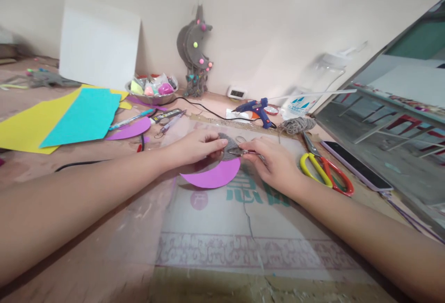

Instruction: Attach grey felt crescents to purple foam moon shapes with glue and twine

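Note:
A purple paper crescent (213,175), its upper end covered with grey yarn (229,149), is held just above the table. My left hand (200,148) pinches the yarn-covered end from the left between thumb and fingers. On the other side, my right hand (267,157) is closed around a thin, dark metallic tool that looks like tweezers; its tip lies against the yarn. A small loop of yarn (239,139) stands up between the hands. Fingers partly hide where the tool and yarn meet.
Scissors (327,171) and a phone (358,164) lie right, below a yarn ball (297,125). Behind are a blue glue gun (255,108), a small clock (237,92) and a decorated grey moon (194,46). Coloured sheets (81,115) and a metal bowl (153,97) are left.

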Demonstrator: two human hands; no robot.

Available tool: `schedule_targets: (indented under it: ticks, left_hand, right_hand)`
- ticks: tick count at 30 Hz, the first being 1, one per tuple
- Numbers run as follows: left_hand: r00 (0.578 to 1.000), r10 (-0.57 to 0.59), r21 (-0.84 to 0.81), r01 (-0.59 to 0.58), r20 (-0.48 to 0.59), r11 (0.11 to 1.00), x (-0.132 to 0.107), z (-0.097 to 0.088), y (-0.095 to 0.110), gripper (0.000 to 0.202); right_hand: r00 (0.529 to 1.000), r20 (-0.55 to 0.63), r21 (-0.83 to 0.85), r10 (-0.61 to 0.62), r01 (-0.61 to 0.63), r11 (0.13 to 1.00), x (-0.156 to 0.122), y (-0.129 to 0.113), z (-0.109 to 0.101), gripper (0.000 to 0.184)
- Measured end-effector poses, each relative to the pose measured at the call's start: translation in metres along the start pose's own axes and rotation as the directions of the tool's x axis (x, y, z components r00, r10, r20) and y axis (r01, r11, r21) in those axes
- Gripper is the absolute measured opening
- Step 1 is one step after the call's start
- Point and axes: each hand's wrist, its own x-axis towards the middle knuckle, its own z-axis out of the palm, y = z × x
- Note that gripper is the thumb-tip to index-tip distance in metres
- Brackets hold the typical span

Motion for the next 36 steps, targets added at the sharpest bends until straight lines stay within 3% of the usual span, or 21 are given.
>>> schedule_targets:
  ticks: [19, 27, 36]
  left_hand:
    - [1.0, 0.004, 0.033, -0.004, 0.005, 0.999, -0.0008, -0.0007, -0.0007, 0.034]
    - [1.0, -0.001, 0.01, 0.001, -0.002, 1.0, -0.0008, 0.0003, 0.0014, 0.035]
    - [1.0, 0.005, 0.023, -0.005, 0.002, 1.0, -0.0009, -0.0001, 0.0003, 0.034]
  right_hand:
    - [1.0, -0.002, -0.044, -0.012, 0.012, 0.999, -0.0008, -0.0017, -0.0006, 0.018]
    - [0.998, -0.06, 0.038, 0.033, -0.03, 0.999, -0.0014, 0.0002, -0.0008, 0.018]
    - [1.0, -0.022, -0.014, -0.01, 0.009, 1.0, -0.0002, -0.0025, -0.0013, 0.02]
